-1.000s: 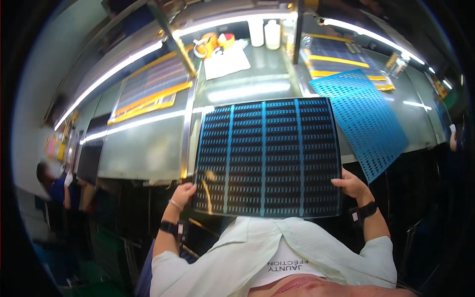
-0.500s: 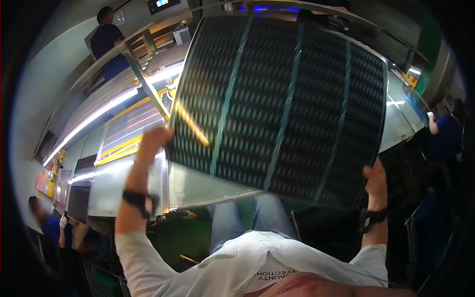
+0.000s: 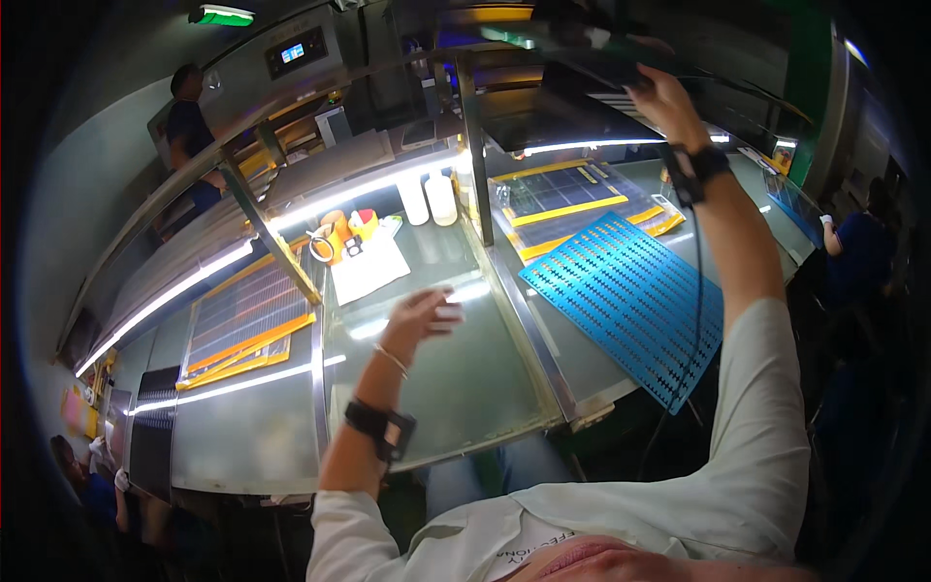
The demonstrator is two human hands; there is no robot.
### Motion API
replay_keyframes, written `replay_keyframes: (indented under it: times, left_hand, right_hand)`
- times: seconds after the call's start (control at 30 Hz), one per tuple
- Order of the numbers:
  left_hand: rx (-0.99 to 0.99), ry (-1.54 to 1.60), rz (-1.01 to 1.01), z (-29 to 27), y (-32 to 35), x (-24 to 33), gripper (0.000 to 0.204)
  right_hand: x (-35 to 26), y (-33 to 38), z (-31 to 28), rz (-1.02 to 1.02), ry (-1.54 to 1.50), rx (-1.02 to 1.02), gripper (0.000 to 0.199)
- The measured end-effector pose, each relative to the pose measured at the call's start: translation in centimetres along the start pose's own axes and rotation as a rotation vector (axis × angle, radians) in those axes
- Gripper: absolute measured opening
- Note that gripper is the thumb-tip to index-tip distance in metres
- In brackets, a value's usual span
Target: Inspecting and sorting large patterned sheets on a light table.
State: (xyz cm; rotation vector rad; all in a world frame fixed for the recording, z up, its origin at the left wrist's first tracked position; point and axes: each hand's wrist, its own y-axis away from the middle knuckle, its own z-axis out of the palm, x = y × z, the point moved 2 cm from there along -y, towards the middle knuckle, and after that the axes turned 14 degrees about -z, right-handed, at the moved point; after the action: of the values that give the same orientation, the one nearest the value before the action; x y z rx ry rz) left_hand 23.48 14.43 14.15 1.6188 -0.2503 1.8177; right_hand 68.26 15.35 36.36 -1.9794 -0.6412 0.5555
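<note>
My right hand [image 3: 667,105] is raised high at the right, fingers and thumb closed at the near edge of a dark panel [image 3: 603,64]. That panel lies nearly edge-on at shelf height, and much of it is lost in shadow and blur. Lower, in the middle, my left hand [image 3: 425,316] hangs over the glass bench top [image 3: 456,388], fingers loosely bent and apart, with nothing visible in them. A blue perforated sheet [image 3: 621,301] lies aslant on the bench to the right, below my right forearm.
Yellow-edged panels [image 3: 572,199] lie behind the blue sheet, and another yellow-edged panel [image 3: 247,330] lies left. Orange tape rolls [image 3: 335,233], white paper [image 3: 369,267] and white bottles [image 3: 441,199] stand at the back. A metal post [image 3: 473,145] rises mid-bench. Co-workers are at both sides.
The dark panel, earlier in both hands before me, has gone up and away to the right. My left hand has let go and moved right over the bench. The blue sheet now shows.
</note>
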Motion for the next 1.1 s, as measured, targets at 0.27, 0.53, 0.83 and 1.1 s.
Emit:
replay_keyframes:
  times: [0.27, 0.53, 0.83, 1.1]
  left_hand:
    - [-0.137, -0.132, -0.217, 2.8, -1.5, -7.3, 0.034]
    - [-0.393, -0.222, -0.392, 9.2, -3.6, -11.8, 0.037]
    - [-0.486, 0.150, -0.675, 17.0, -3.5, -18.0, 0.063]
    - [-0.336, 0.415, -0.552, 12.5, -3.1, -18.7, 0.031]
  right_hand:
    - [-0.5, 2.8, 6.3, 0.593, -0.484, -0.225, 0.051]
    - [-4.8, 42.0, -8.1, 1.285, 0.845, -0.534, 0.064]
    - [-17.7, 44.7, -0.3, 1.551, -0.700, 0.549, 0.027]
    - [-28.9, 43.9, -7.5, 1.237, -0.527, -0.064, 0.019]
